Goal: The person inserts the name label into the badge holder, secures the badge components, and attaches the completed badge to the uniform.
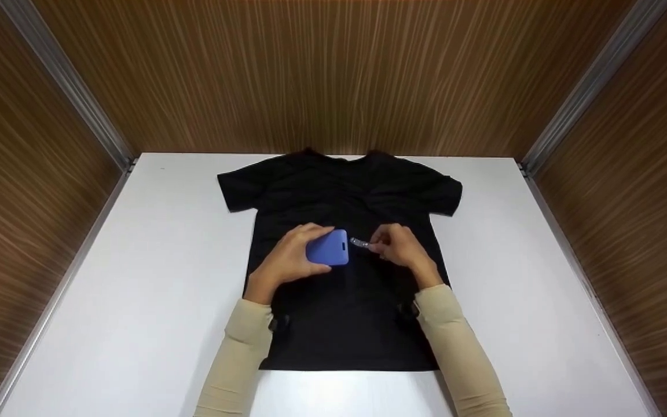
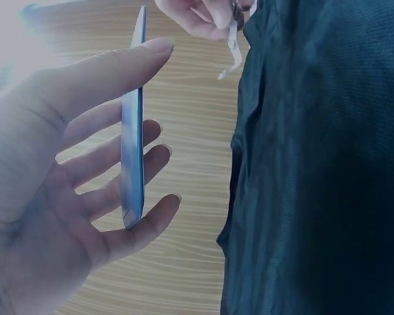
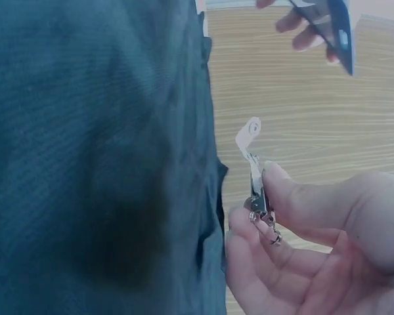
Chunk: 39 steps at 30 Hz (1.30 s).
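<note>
My left hand (image 1: 292, 253) grips a blue badge holder (image 1: 325, 249) by its edges, thumb on the near edge and fingers on the far one. A small dark slot shows at the holder's right end. In the left wrist view the holder (image 2: 132, 157) appears edge-on. My right hand (image 1: 402, 248) pinches a badge clip (image 1: 360, 243) between thumb and fingers. The right wrist view shows its metal clip (image 3: 258, 200) and a clear strap with a snap (image 3: 248, 133). The strap end points at the slot, a small gap apart. Both hands are above a black T-shirt (image 1: 351, 330).
The T-shirt lies spread flat on a white table (image 1: 148, 260), its collar toward the back. Wood-grain panels (image 1: 333, 75) stand behind and on both sides, with metal corner strips (image 1: 70, 84). Dark wrist devices (image 1: 280, 323) sit at both cuffs.
</note>
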Each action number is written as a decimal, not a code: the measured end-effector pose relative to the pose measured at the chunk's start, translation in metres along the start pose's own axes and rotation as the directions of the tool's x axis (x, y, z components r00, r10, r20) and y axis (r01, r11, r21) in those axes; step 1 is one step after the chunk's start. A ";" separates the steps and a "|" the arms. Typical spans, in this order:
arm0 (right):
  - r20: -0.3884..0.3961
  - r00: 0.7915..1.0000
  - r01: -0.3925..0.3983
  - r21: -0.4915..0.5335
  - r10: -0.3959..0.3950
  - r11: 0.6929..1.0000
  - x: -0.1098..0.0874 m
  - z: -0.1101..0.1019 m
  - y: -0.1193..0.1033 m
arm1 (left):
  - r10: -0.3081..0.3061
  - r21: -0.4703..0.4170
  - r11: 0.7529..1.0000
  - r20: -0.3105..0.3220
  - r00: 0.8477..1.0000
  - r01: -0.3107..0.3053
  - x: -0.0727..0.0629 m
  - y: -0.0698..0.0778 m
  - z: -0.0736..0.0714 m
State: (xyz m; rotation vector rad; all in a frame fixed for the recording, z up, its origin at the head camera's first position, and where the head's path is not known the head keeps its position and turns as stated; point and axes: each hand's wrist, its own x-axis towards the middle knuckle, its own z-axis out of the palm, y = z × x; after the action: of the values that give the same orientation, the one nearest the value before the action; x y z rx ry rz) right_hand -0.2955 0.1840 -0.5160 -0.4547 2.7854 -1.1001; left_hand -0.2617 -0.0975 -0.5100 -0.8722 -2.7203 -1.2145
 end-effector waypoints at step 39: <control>-0.004 0.972 0.226 0.277 -0.234 0.934 -0.027 -0.015 -0.022 | 0.027 -0.056 0.998 0.006 1.000 -0.026 0.000 0.006 0.000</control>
State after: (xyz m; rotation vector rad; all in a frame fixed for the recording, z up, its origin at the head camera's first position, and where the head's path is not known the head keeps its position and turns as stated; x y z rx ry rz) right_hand -0.2678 0.1869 -0.4903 -0.7699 2.5444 -1.4912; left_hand -0.2589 -0.0941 -0.5053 -0.9168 -2.6830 -1.2915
